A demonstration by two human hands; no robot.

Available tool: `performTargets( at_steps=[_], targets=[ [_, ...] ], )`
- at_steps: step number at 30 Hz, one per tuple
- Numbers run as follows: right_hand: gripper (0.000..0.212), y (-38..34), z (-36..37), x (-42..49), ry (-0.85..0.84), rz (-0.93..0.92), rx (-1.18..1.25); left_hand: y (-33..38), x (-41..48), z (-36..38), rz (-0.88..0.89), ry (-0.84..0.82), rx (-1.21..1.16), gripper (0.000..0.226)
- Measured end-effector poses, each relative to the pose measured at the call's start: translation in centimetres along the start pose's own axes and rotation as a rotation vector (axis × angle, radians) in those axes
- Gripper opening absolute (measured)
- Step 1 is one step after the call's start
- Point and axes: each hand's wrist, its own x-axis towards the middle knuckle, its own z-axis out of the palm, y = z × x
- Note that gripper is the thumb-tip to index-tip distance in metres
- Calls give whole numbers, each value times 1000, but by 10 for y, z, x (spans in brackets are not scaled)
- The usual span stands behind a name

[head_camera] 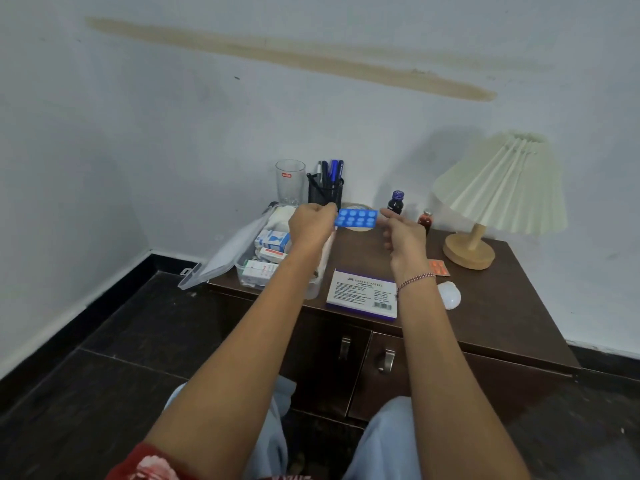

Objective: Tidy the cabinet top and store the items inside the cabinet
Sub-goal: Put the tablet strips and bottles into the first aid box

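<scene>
1. Both hands are up over the dark brown wooden cabinet, holding a blue blister pack of pills between them, lifted above the back part of the tabletop.
2. Left hand is closed, fingers pinching the pack's left end. Right hand is looser: thumb and forefinger reach to the pack's right end, but I can't tell if it really grips.
3. At the left edge sits a clear plastic storage box full of small white medicine cartons, its lid hanging open past the edge.
4. Back edge: a clear drinking glass just beside a black mesh pen holder with blue and black pens, then a small dark bottle.
5. Near the front edge lies a white and purple flat box, with a white light bulb just to its right.
6. Right back corner has a cream pleated-shade table lamp on a round wooden base.
</scene>
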Motion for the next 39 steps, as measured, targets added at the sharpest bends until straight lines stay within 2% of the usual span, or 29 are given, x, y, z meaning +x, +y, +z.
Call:
performTargets(
  at_steps=[9, 15, 23, 29, 35, 39],
  targets=[
    [23, 26, 54, -3, -6, -42, -219, -12, 38, -49, -98, 19, 177, 30],
    [21, 39, 65, 2, 8, -137, -494, -16, 49, -55, -105, -12, 268, 38],
    [26, 40, 64, 4, -83, -194, -722, -19, 59, -52, -53, -49, 572, 36],
    [25, 36, 61, -1, -134, -277, -846, -23, 62, -50, -24, -70, 704, 37],
    [25, 37, 61, -6, -169, -395, -1055, -24, 63, -47, -24, -80, 699, 39],
    [24, 34, 58, -5, -167, -436, -1019, -22, 60, -40, 19, -41, 623, 38]
  ],
)
